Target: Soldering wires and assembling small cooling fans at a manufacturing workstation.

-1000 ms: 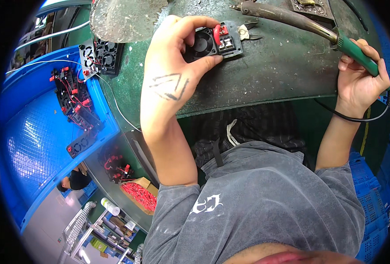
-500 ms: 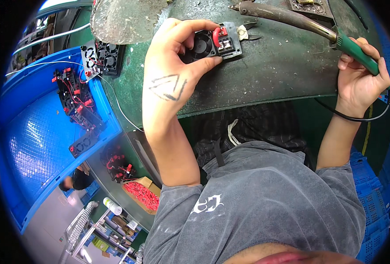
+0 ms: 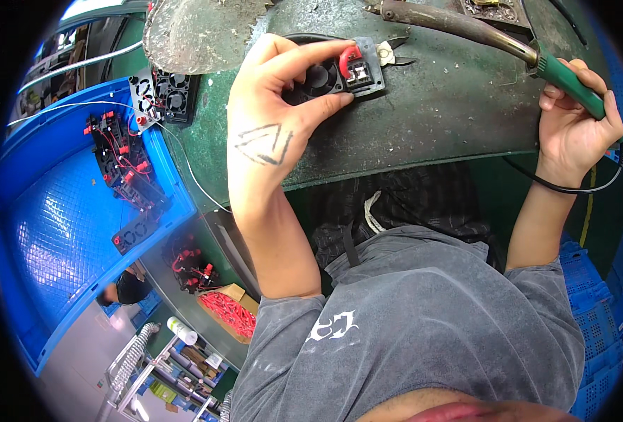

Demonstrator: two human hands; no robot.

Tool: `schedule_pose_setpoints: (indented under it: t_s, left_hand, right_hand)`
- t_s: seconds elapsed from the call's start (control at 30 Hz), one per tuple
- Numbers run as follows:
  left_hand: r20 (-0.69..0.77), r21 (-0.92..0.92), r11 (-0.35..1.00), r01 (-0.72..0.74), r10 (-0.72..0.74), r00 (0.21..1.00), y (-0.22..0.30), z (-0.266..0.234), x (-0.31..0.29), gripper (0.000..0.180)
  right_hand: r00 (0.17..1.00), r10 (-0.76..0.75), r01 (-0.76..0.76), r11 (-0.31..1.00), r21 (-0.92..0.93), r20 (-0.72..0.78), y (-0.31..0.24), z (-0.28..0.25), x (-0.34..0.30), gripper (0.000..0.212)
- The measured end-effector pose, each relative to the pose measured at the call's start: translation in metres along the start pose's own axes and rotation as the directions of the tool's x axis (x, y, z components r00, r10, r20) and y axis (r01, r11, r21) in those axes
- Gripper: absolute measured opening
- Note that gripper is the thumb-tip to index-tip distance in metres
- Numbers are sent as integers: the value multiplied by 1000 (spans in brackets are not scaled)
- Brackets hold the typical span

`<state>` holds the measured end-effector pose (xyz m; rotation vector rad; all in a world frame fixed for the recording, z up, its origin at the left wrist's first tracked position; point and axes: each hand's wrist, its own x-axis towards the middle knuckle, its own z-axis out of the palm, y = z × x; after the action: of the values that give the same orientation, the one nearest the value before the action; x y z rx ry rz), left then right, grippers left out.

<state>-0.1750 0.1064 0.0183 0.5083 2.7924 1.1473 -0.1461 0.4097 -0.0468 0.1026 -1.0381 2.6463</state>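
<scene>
My left hand (image 3: 268, 116) grips a small black fan unit (image 3: 373, 79) on the green bench, thumb along its near edge and index fingertip at a short red wire (image 3: 344, 65). Metal contacts show next to that wire, while part of the round fan (image 3: 321, 79) is hidden by my fingers. Just right of the unit lie small cutters (image 3: 398, 58), partly out of sight behind a pale piece. My right hand (image 3: 573, 133) is closed round the green handle of a soldering iron (image 3: 459, 27). Its tip points left, beyond the fan unit and apart from it.
At left, a blue bin (image 3: 58, 232) holds several fan assemblies with red wires (image 3: 118, 151). More fan units (image 3: 176, 95) sit by its rim. A worn plate (image 3: 202, 35) covers the far left bench. A box of red parts (image 3: 228, 315) stands below. The iron's black cord (image 3: 579, 190) loops by my right wrist.
My left index fingertip has shifted slightly at the red wire, and the fan unit has moved very little. My right hand and the soldering iron look almost unmoved.
</scene>
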Motion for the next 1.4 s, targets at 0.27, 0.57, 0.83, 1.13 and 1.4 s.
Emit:
schedule_pose_setpoints:
  t_s: [0.27, 0.57, 0.83, 1.13, 1.4]
  left_hand:
    - [-27, 52, 998, 27, -26, 999, -1, -4, 1, 50]
    - [-69, 20, 999, -49, 50, 996, 0, -1, 5, 51]
    - [-228, 14, 992, -126, 126, 966, -6, 9, 5, 43]
    - [-143, 84, 988, -134, 145, 979, 0, 9, 1, 50]
    - [-193, 36, 996, -83, 88, 977, 1, 17, 1, 41]
  right_hand:
    - [1000, -2, 2, 1000, 15, 0, 0, 1, -1, 48]
    - [1000, -3, 3, 1000, 20, -4, 0, -1, -1, 48]
    - [1000, 5, -5, 1000, 17, -13, -1, -1, -1, 48]
    - [1000, 23, -23, 999, 29, -14, -1, -4, -4, 48]
    - [993, 61, -66, 997, -46, -100, -6, -17, -5, 43]
